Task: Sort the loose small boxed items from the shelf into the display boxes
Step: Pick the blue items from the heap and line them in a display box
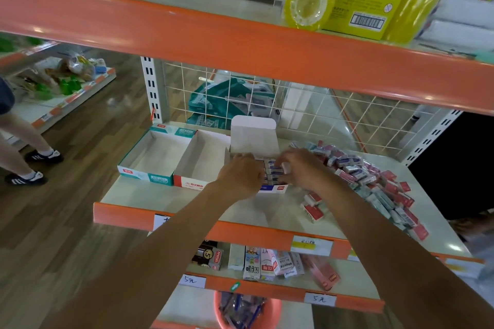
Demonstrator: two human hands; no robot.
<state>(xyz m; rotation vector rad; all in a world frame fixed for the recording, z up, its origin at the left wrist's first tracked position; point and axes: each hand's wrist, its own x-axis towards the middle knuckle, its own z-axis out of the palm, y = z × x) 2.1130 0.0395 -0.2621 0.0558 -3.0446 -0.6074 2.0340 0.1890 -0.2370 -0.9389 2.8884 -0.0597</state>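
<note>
Right hand (299,168) pinches a small box (285,168) over the blue display box (272,187); left hand (240,175) rests curled on its packed rows. Loose boxes (374,181) lie heaped right on the shelf (149,192).

Glossy cardboard display boxes (157,160) are sitting on a smooth, painted metal shelf (165,195) over wood-look flooring (80,195).
</note>
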